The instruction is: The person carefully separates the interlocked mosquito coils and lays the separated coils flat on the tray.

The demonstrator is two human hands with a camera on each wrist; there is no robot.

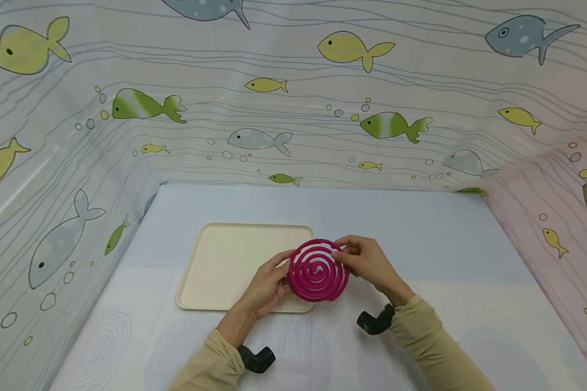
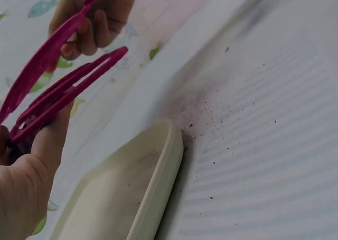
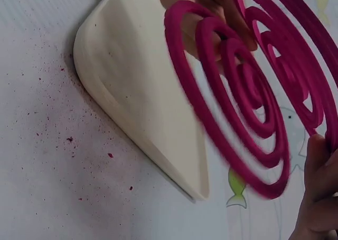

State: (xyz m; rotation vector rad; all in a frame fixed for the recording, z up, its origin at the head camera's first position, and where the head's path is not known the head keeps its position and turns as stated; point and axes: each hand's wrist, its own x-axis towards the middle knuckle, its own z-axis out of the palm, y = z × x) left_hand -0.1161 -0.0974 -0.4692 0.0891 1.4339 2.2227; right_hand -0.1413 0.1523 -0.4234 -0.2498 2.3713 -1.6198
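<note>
Two magenta mosquito coils overlap in front of me and look almost like one spiral in the head view (image 1: 313,293). The wrist views show them tilted apart, with a gap between them at one side. My left hand (image 1: 269,285) grips the lower coil (image 2: 87,80) at its edge. With thumb and fingers, my right hand (image 1: 367,260) pinches the rim of the other coil (image 3: 315,34). Both coils are held above the right edge of a cream tray (image 1: 235,260). Whether they still touch near the left hand is hidden.
Dark red crumbs (image 3: 69,139) are scattered on the pale table (image 1: 420,233) beside the tray, with a few specks in the tray. A fish-patterned cloth (image 1: 293,108) walls the back and sides. A black device (image 1: 375,320) sits at my right wrist, another (image 1: 256,359) at my left.
</note>
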